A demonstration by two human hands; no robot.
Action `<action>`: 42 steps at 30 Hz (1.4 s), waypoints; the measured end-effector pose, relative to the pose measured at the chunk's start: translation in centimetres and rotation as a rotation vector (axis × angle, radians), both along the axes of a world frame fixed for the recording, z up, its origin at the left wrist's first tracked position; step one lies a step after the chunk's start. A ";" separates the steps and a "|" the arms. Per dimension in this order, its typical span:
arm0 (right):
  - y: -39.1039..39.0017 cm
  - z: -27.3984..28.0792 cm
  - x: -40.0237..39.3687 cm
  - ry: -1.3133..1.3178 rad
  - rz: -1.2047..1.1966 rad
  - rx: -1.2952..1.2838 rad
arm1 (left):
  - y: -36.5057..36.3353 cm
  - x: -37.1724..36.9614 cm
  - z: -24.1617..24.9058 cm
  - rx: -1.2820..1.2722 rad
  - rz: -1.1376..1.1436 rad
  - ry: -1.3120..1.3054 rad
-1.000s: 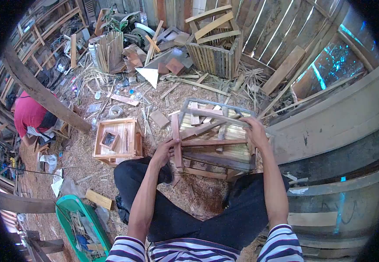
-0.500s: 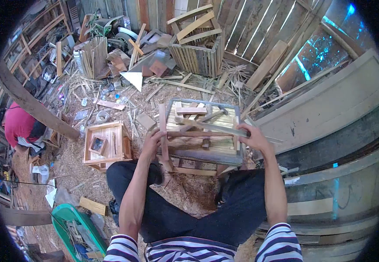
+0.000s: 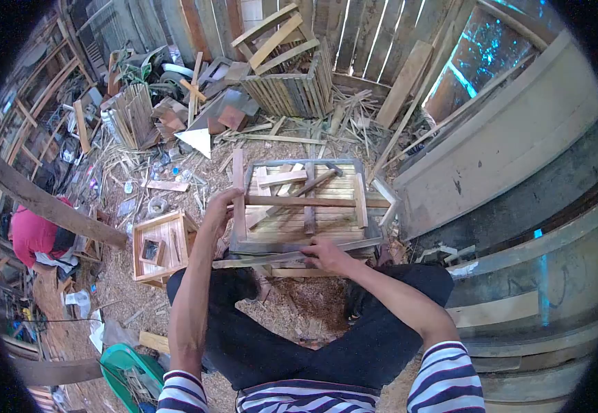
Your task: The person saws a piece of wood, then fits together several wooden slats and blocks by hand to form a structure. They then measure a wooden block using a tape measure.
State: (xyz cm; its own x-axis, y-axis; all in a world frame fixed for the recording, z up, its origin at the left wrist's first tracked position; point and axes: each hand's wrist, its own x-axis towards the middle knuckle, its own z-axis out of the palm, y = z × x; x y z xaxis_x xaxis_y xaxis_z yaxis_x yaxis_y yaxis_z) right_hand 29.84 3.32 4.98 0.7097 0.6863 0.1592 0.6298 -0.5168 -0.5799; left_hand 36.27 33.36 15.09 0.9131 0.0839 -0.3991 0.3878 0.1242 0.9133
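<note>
A low slatted wooden table (image 3: 337,224) with a grey border stands between my knees. My left hand (image 3: 220,208) is closed at its left edge, around the end of a brown wooden strip (image 3: 340,202) that lies across the top. Against those fingers stands a pale upright board (image 3: 238,172). My right hand (image 3: 328,256) grips a long thin grey strip (image 3: 261,261) by its right part, over the near edge. Short wood blocks (image 3: 282,179) and a stick that looks like a hammer (image 3: 321,180) lie on the slats. Another pale piece (image 3: 360,201) rests at the right.
A wooden box (image 3: 165,241) with a small frame inside stands left of my knee. Further left a person in a red shirt (image 3: 41,230) bends down behind a curved post (image 3: 51,203). A green plastic container (image 3: 116,368) sits lower left. Large planks (image 3: 498,151) lean at right.
My right hand has moved from the table's right side to its near edge, bringing the thin grey strip with it. My left hand has shifted slightly left, still at the brown strip's end.
</note>
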 end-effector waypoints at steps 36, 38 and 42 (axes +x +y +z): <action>-18.9 3.1 10.9 0.949 -1.106 0.089 | 2.4 -3.5 -6.1 -0.088 -0.092 0.048; -18.5 2.3 11.7 0.929 -1.077 0.093 | 2.5 -3.5 -5.5 -0.103 -0.063 0.067; -17.5 3.0 11.8 0.915 -1.072 0.235 | 2.5 -3.4 -5.6 -0.112 -0.040 0.098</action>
State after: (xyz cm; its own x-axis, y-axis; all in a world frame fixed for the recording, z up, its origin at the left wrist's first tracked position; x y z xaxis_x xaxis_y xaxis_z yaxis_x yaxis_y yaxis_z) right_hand 41.63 -14.19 7.95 0.7724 -0.2160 -0.5973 -0.6334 -0.3317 -0.6991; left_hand 32.85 35.88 9.54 0.8710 -0.0016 -0.4913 0.4811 0.2056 0.8522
